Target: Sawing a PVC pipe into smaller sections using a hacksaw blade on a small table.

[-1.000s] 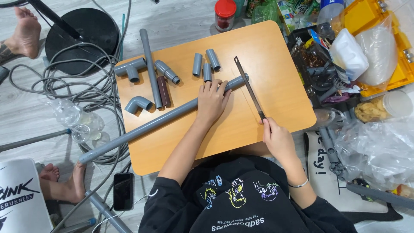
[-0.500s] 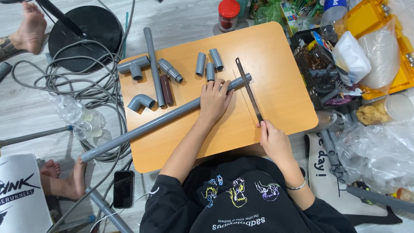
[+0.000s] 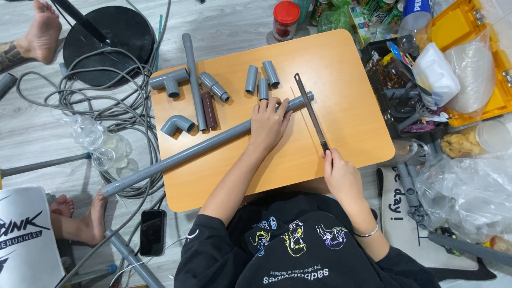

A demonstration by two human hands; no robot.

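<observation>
My left hand [image 3: 268, 124] presses down on a long grey plastic pipe [image 3: 181, 156] that lies slantwise across the small wooden table [image 3: 346, 106], its far end near the table's middle. My right hand [image 3: 339, 172] grips the handle of a thin saw blade [image 3: 311, 111], which rests across the pipe's right end, just right of my left fingers. Behind the pipe lie short grey pipe pieces [image 3: 261, 80], a tee fitting [image 3: 168, 81], an elbow fitting [image 3: 177, 124], a coupling [image 3: 215, 87] and a second, upright-lying pipe [image 3: 193, 80].
Coiled grey cable [image 3: 101, 114] and a black round stand base [image 3: 109, 40] lie left of the table. A red-lidded jar [image 3: 284, 20], bags, a yellow case [image 3: 472, 58] and clutter crowd the right. A phone [image 3: 153, 231] lies on the floor. Other people's bare feet [image 3: 80, 218] are at left.
The saw blade has shifted slightly along its length across the pipe end, with my right hand drawn a little toward me. My left hand stays on the pipe.
</observation>
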